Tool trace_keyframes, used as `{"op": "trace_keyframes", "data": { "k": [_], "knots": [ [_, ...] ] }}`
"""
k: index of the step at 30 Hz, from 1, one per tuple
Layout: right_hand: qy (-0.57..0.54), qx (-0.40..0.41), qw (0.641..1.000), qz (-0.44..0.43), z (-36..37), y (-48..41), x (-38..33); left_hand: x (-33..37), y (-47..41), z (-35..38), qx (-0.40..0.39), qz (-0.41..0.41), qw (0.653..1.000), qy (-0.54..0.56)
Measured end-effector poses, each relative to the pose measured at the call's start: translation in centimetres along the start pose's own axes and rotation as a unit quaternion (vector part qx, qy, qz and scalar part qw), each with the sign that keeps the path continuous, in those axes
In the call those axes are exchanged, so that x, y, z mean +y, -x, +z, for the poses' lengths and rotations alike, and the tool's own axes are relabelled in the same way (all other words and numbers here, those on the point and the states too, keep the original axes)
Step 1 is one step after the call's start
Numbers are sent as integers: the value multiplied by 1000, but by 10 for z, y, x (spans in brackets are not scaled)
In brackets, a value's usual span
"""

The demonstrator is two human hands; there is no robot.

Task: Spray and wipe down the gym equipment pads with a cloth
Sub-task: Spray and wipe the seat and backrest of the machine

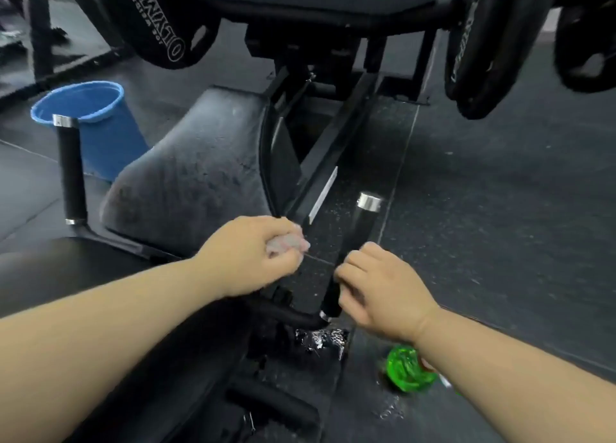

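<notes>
A black seat pad (196, 172) of a gym machine lies ahead, its surface dull and speckled with droplets. My left hand (253, 256) hovers at the pad's near right corner and grips a small bunched pale cloth (288, 244). My right hand (376, 289) has its fingers curled around the black right handle (361, 222) of the machine, below its chrome cap. A green object (408, 371), blurred, lies on the floor under my right forearm; what it is I cannot tell.
A blue bucket (90, 125) stands on the floor left of the pad, behind the upright left handle (70, 172). Black weight plates (473, 45) hang at upper right and upper left. A wet patch (321, 339) shines on the dark rubber floor.
</notes>
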State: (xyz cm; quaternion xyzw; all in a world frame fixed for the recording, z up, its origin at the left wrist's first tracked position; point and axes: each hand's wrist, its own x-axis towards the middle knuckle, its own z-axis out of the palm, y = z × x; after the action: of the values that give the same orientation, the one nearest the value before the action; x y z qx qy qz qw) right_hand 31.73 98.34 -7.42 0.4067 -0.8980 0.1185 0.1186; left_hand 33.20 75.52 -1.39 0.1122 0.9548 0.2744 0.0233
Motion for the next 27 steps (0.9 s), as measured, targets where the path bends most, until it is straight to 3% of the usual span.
{"op": "trace_keyframes", "data": {
  "k": [3, 6, 8, 12, 17, 22, 27],
  "knots": [
    [4, -87, 991, 103, -5, 54, 39, 30, 3, 44, -64, 73, 994, -47],
    [-49, -256, 945, 199, 2, 99, 56, 49, 7, 79, -105, 113, 984, -91],
    [-117, -303, 910, 258, 16, 122, 56, 59, 8, 95, -112, 129, 980, -102],
    [-253, -268, 866, 338, 44, 154, 44, 68, 7, 112, -102, 134, 979, -114],
    [-285, -146, 865, 386, 68, 176, 45, 53, 10, 127, -120, 93, 980, -128],
    [-393, -164, 817, 388, 77, 172, 42, 44, 14, 142, -72, 102, 984, -128],
    [-333, -148, 859, 360, 81, 189, 37, 44, 18, 155, -15, 91, 991, -101]
  ]
}}
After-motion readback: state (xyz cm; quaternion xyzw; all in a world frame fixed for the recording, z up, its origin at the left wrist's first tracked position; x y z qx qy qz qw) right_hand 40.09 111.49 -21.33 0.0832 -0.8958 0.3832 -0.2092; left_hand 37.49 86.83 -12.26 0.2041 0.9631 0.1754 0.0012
